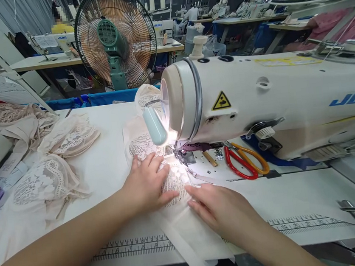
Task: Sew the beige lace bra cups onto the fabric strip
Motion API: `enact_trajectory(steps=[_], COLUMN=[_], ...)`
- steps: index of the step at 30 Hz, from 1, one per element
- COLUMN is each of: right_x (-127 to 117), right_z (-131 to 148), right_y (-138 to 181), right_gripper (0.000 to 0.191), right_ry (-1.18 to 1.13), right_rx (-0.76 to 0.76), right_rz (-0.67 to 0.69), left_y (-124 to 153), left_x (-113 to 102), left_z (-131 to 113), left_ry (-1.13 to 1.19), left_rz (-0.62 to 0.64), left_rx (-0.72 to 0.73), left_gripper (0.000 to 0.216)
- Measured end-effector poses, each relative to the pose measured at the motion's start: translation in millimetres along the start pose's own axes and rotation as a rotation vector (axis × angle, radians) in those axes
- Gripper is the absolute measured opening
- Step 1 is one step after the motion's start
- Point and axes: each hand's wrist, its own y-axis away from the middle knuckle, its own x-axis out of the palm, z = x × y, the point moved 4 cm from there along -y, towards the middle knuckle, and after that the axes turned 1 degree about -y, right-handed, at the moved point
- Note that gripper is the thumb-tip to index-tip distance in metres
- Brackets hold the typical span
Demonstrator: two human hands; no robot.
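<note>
A cream lace garment piece [175, 184] lies under the needle area of a white sewing machine [240, 91], lit by a small lamp. My left hand [147, 181] rests flat on the lace, its fingers spread just left of the presser foot [179, 152]. At the near right edge of the same piece, my right hand [221, 207] touches the fabric with thumb and forefinger stretched out and apart. Plain cream fabric and a strip [184, 251] hang from the piece over the table's front edge. More lace [142, 145] lies beyond my left fingers.
Stacked lace pieces [42, 182] lie on the left of the white table [111, 170]. Scissors [245, 161] with red and orange handles lie under the machine arm. A printed ruler [135, 246] runs along the front. Behind stands a large fan [115, 37].
</note>
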Motion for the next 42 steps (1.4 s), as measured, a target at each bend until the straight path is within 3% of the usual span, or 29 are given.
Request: enact_trajectory(steps=[4, 7, 19, 28, 36, 42], right_x=[5.3, 7.1, 5.4, 1.6, -1.0, -3.7], right_z=[-5.3, -7.0, -10.9, -6.8, -4.4, -1.0], right_y=[5.2, 3.3, -16.8, -24.9, -26.8, -33.1], right_gripper=[0.033, 0.036, 0.045, 0.045, 0.046, 0.05], right_ry=[0.009, 0.015, 0.04, 0.105, 0.12, 0.159], right_rx=[-0.013, -0.001, 0.047, 0.077, 0.086, 0.126], right_rz=[0.066, 0.071, 0.072, 0.07, 0.071, 0.084], left_y=[11.0, 8.3, -12.5, -33.5, -34.6, -41.3], left_x=[3.2, 5.8, 12.1, 14.0, 9.2, 9.0], left_z=[2.8, 6.2, 29.0, 50.0, 47.5, 55.0], left_ry=[0.059, 0.084, 0.11, 0.116, 0.101, 0.093], left_rz=[0.245, 0.287, 0.193, 0.064, 0.067, -0.03], left_rx=[-0.121, -0.146, -0.151, 0.009, -0.023, -0.034], left_gripper=[0.092, 0.096, 0.09, 0.083, 0.077, 0.06])
